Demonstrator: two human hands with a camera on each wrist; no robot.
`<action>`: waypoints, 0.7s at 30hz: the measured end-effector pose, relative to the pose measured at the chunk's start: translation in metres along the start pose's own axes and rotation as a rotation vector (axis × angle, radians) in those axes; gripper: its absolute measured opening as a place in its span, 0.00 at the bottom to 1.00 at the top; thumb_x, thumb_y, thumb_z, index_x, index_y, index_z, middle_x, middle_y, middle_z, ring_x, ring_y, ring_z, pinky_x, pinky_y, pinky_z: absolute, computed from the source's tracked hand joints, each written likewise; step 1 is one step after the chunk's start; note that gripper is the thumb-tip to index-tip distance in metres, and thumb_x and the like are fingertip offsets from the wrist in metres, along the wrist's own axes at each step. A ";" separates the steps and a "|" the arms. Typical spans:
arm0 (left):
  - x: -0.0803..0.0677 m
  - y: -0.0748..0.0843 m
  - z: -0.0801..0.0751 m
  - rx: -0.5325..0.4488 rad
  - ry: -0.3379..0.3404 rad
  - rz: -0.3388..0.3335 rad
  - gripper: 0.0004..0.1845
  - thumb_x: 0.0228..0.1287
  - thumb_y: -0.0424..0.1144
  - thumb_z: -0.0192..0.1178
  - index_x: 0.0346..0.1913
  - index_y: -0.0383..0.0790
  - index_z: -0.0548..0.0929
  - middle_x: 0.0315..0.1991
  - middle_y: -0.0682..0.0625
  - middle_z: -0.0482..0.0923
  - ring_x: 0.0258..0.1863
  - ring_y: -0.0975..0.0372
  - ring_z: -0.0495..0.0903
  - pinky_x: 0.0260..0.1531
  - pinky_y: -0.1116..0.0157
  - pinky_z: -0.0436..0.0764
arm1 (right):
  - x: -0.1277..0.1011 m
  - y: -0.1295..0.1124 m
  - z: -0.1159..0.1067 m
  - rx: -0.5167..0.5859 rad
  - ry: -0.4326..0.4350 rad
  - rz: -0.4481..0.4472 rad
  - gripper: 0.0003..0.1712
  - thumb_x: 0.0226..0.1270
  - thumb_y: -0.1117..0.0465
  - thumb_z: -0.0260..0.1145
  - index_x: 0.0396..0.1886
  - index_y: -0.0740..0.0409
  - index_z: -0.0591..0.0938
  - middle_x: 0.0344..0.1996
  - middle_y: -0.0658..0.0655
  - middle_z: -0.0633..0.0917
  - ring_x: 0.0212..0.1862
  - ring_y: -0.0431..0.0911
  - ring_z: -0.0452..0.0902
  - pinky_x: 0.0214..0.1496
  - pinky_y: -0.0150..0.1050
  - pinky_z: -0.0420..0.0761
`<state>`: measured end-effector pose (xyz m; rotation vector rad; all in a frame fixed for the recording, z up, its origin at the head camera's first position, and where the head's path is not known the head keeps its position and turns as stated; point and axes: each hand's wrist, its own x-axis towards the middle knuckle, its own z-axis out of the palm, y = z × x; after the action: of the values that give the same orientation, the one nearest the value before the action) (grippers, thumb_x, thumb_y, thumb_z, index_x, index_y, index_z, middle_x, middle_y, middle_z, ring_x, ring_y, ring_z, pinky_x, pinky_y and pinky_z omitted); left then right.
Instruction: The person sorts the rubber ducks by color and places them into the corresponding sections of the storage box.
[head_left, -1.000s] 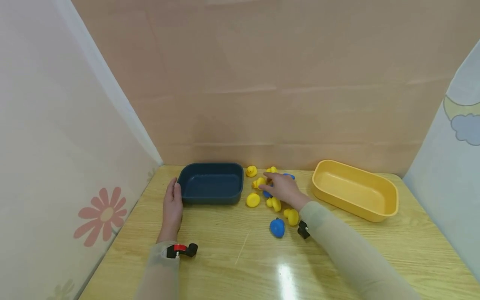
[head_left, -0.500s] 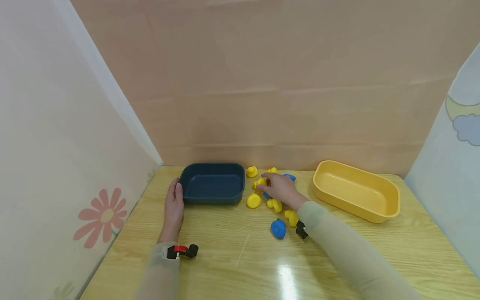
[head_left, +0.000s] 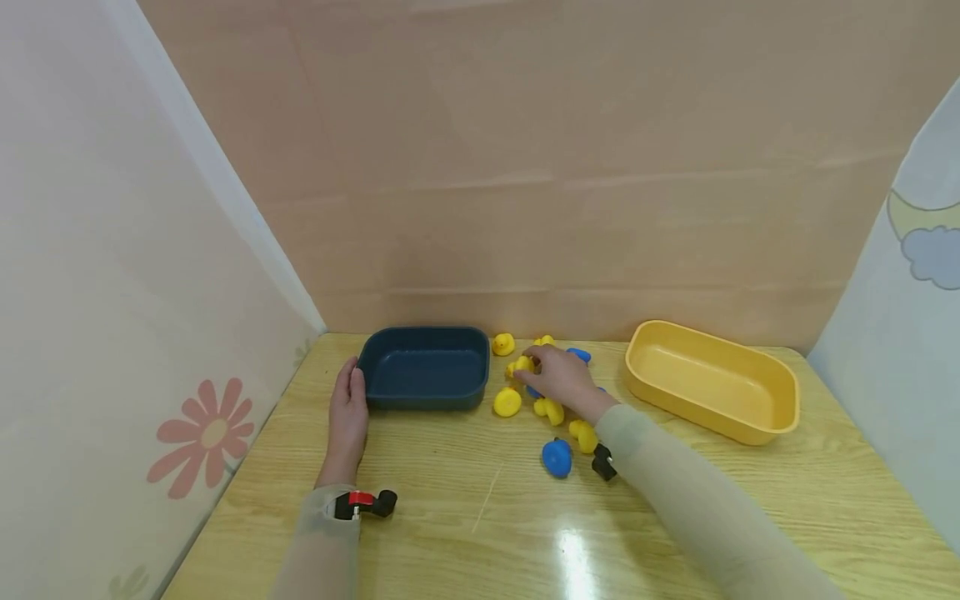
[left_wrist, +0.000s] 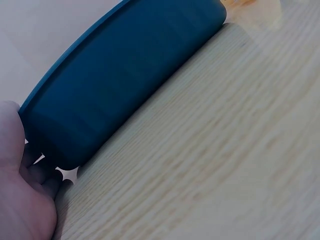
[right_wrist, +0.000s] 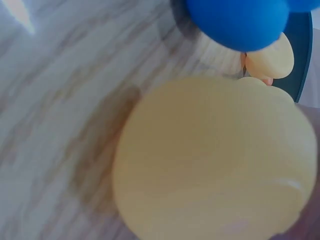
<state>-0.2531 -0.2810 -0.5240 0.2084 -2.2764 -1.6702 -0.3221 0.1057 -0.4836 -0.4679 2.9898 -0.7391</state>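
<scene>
Perhaps for steadiness, the left hand lies extended against the dark tub — the right hand straddles a yellow duck, grip unclear.

My right hand masks most of a blue toy — shape unreadable — and part of the rear yellow duck. Can't tell whether I grip the front duck. Right wrist view: large yellow toy blurred, cut by the lower edge; blue round piece cropped above. Left wrist view: dark blue bin runs off the top — left hand cut at the left, fingers partly hidden behind the bin.
</scene>
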 end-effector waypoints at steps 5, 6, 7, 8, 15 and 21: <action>0.000 0.000 0.000 -0.010 -0.004 -0.002 0.33 0.93 0.55 0.40 0.89 0.41 0.60 0.88 0.41 0.57 0.87 0.47 0.52 0.85 0.44 0.53 | -0.005 -0.003 -0.007 0.058 0.059 -0.043 0.29 0.79 0.44 0.73 0.68 0.59 0.85 0.51 0.58 0.88 0.46 0.52 0.83 0.51 0.52 0.86; 0.000 0.000 0.000 -0.014 -0.006 0.000 0.33 0.94 0.53 0.40 0.89 0.41 0.60 0.88 0.41 0.56 0.88 0.47 0.51 0.85 0.43 0.52 | -0.005 -0.005 -0.009 0.066 0.073 -0.048 0.30 0.79 0.45 0.73 0.69 0.59 0.85 0.52 0.58 0.88 0.48 0.52 0.84 0.52 0.52 0.87; 0.000 0.000 0.000 -0.018 -0.007 0.002 0.32 0.94 0.52 0.40 0.89 0.41 0.60 0.88 0.41 0.56 0.88 0.47 0.51 0.85 0.43 0.52 | -0.006 -0.006 -0.011 0.074 0.085 -0.053 0.30 0.79 0.45 0.73 0.69 0.59 0.84 0.53 0.59 0.88 0.49 0.53 0.84 0.53 0.52 0.87; 0.000 0.000 0.000 -0.021 -0.010 0.004 0.31 0.94 0.50 0.40 0.89 0.42 0.59 0.88 0.42 0.55 0.88 0.47 0.50 0.85 0.43 0.52 | -0.006 -0.008 -0.013 0.082 0.098 -0.056 0.30 0.79 0.45 0.73 0.69 0.59 0.84 0.55 0.59 0.88 0.51 0.54 0.84 0.54 0.53 0.87; -0.001 0.002 0.000 -0.019 -0.029 0.012 0.30 0.94 0.46 0.38 0.90 0.45 0.58 0.89 0.44 0.54 0.88 0.49 0.49 0.86 0.45 0.51 | -0.008 -0.021 -0.026 0.151 0.164 -0.097 0.29 0.79 0.47 0.74 0.70 0.59 0.84 0.59 0.60 0.87 0.58 0.59 0.85 0.60 0.56 0.85; 0.000 0.000 -0.001 -0.023 -0.030 -0.007 0.30 0.94 0.47 0.39 0.89 0.45 0.60 0.89 0.44 0.55 0.88 0.49 0.49 0.86 0.45 0.52 | -0.006 -0.034 -0.031 0.191 0.177 -0.129 0.30 0.79 0.49 0.74 0.72 0.60 0.82 0.58 0.60 0.86 0.60 0.61 0.84 0.63 0.56 0.83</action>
<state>-0.2526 -0.2818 -0.5234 0.1877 -2.2788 -1.7137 -0.3098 0.0929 -0.4411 -0.6205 3.0267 -1.1213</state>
